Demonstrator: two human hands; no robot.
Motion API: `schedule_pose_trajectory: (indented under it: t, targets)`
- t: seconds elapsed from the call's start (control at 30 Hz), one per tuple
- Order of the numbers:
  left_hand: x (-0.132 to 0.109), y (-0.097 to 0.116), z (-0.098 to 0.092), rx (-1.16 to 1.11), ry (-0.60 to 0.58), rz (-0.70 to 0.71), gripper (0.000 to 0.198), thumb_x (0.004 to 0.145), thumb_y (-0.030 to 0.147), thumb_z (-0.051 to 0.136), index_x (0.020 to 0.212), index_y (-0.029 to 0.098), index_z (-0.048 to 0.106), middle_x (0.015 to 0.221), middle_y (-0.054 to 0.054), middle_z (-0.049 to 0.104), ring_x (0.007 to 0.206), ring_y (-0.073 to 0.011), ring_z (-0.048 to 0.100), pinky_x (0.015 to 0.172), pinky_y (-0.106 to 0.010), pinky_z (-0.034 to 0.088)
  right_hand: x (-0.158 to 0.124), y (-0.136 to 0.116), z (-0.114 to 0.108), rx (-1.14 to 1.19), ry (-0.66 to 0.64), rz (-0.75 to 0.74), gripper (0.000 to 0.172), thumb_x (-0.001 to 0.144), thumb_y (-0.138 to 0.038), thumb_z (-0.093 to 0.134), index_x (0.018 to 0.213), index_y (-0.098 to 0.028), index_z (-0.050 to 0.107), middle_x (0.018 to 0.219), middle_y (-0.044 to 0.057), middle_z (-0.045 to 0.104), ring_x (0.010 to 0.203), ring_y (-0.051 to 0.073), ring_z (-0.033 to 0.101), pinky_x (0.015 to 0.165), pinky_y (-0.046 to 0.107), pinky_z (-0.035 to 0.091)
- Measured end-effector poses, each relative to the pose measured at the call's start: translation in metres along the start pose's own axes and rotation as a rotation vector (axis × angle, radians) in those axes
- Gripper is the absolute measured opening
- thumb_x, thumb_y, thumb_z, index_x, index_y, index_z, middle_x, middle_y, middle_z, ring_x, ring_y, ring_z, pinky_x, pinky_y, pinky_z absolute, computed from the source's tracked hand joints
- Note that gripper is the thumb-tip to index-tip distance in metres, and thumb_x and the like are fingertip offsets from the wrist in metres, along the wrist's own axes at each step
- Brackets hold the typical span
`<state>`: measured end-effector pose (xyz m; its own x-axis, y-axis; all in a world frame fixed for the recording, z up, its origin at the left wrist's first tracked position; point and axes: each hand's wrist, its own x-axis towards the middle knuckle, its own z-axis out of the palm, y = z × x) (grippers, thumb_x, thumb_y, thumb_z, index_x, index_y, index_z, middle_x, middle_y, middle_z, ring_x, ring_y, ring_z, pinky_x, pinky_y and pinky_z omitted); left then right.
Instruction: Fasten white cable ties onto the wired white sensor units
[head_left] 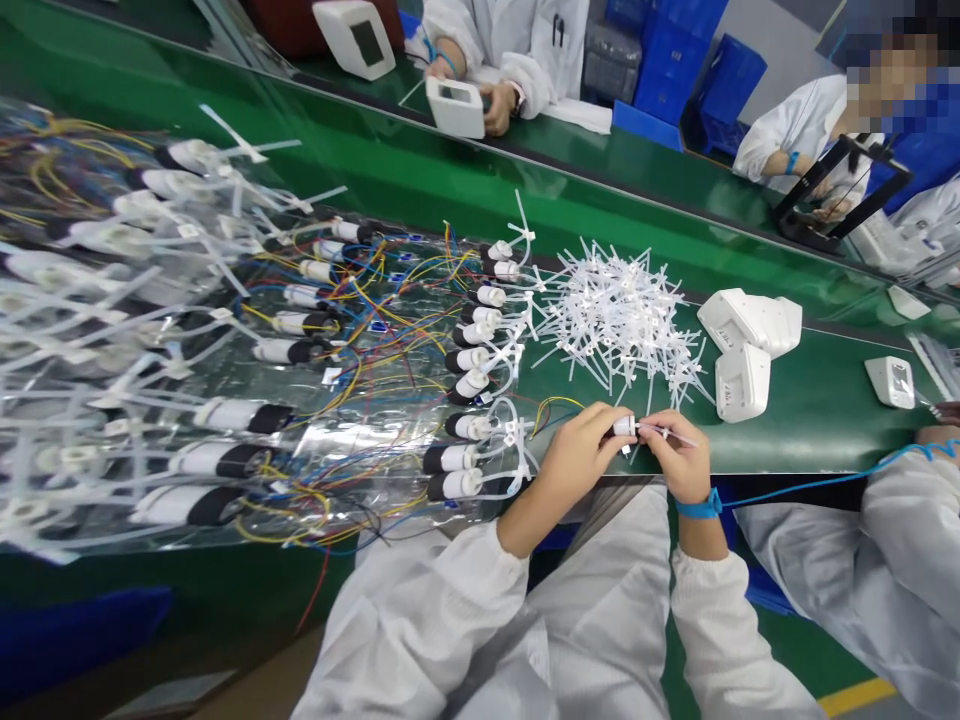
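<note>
My left hand point(581, 448) is closed round a small pump point(624, 426), a white-capped cylinder with thin wires trailing out to the left. Yellow wire point(555, 405) loops beside that hand. In my right hand point(684, 455), a thin translucent tube point(675, 435) is pinched between finger and thumb, its near end meeting the pump's tip. Whether the tube is pushed onto the tip, I cannot tell. Left of my hands lie rows of similar pumps point(459, 484), black and white, with tubes on their ends. Past my hands is a heap of white tube pieces point(619, 310) with small connectors.
Clear plastic sheeting point(360, 440) with tangled coloured wires covers the left of the green bench point(817, 430). White housings point(742, 380) stand right of the heap. A blue wrist cord point(810, 485) runs right. A co-worker's hand point(491, 108) across the bench holds a white device point(454, 105).
</note>
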<state>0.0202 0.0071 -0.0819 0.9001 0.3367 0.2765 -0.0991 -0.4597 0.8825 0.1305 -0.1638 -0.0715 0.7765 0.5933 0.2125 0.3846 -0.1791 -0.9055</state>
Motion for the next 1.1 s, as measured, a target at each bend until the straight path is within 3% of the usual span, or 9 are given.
schedule_pose_trajectory:
  t: [0.43, 0.87, 1.1]
  targets:
    - [-0.002, 0.003, -0.002, 0.020, -0.006, -0.035, 0.018, 0.107, 0.028, 0.069, 0.122, 0.026, 0.080, 0.112, -0.004, 0.080, 0.102, -0.0203, 0.075, 0.092, -0.027, 0.058, 0.003, -0.009, -0.003, -0.027, -0.024, -0.059, 0.008, 0.100, -0.034, 0.080, 0.095, -0.030, 0.086, 0.090, 0.006, 0.080, 0.082, 0.026, 0.072, 0.075, 0.041, 0.057]
    - [0.003, 0.001, -0.005, -0.010, -0.075, -0.025, 0.013, 0.105, 0.027, 0.073, 0.115, 0.025, 0.081, 0.105, -0.002, 0.080, 0.096, -0.0200, 0.074, 0.087, -0.027, 0.055, 0.009, -0.006, -0.007, 0.014, -0.108, -0.033, 0.017, 0.097, -0.041, 0.083, 0.089, -0.027, 0.086, 0.087, 0.006, 0.082, 0.079, 0.024, 0.074, 0.078, 0.040, 0.060]
    - [0.008, 0.006, 0.003, 0.007, -0.016, -0.050, 0.016, 0.101, 0.028, 0.077, 0.117, 0.026, 0.082, 0.110, -0.003, 0.082, 0.101, -0.0226, 0.076, 0.093, -0.031, 0.056, 0.011, 0.011, -0.005, 0.247, -0.079, 0.112, 0.021, 0.093, -0.045, 0.085, 0.097, -0.024, 0.085, 0.080, 0.002, 0.077, 0.063, 0.016, 0.063, 0.061, 0.030, 0.051]
